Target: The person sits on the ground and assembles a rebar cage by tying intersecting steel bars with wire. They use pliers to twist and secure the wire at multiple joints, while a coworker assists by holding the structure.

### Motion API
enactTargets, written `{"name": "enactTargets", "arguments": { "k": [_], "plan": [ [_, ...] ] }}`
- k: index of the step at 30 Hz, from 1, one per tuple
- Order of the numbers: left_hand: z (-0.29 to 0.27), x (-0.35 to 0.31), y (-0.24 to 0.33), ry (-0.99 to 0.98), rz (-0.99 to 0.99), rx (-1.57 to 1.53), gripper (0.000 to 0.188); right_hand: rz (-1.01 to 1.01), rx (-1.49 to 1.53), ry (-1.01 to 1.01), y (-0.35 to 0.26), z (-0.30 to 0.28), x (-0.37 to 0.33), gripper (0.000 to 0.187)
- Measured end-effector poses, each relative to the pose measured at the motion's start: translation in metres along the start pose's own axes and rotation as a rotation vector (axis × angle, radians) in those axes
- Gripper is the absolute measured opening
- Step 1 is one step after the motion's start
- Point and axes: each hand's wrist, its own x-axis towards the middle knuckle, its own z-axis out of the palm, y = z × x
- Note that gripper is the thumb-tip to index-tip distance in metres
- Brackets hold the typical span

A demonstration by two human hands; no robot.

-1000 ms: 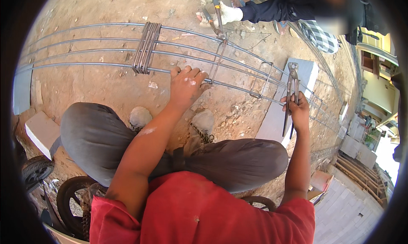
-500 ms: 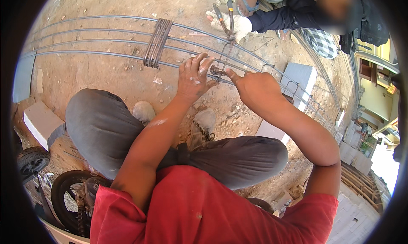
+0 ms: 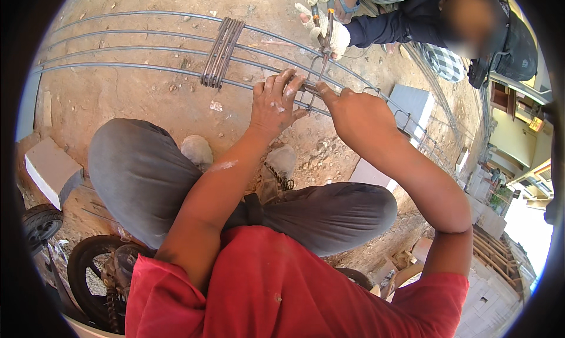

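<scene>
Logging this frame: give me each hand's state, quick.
Left hand: open, fingers spread, resting on the steel bars.
Right hand: curled at the stirrup; grip cannot be told.

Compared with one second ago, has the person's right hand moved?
Yes. The right hand moved left along the long steel bars, away from the grey block, and now sits beside the left hand at a rebar stirrup.

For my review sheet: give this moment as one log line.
left hand: on steel rods | right hand: at stirrup | co-worker's gloved hand: holds pincers
</scene>
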Motion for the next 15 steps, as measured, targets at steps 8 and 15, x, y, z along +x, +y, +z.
{"name": "enactTargets", "arguments": {
  "k": [8, 15],
  "plan": [
    [-0.001, 0.0, 0.0, -0.049, -0.045, -0.033, 0.096, 0.564, 1.512, -0.182, 0.014, 0.042, -0.06, 0.022],
    [-0.004, 0.002, 0.002, -0.097, -0.043, 0.013, 0.053, 0.571, 2.008, -0.271, -0.03, 0.088, -0.097, 0.027]
  ]
}}
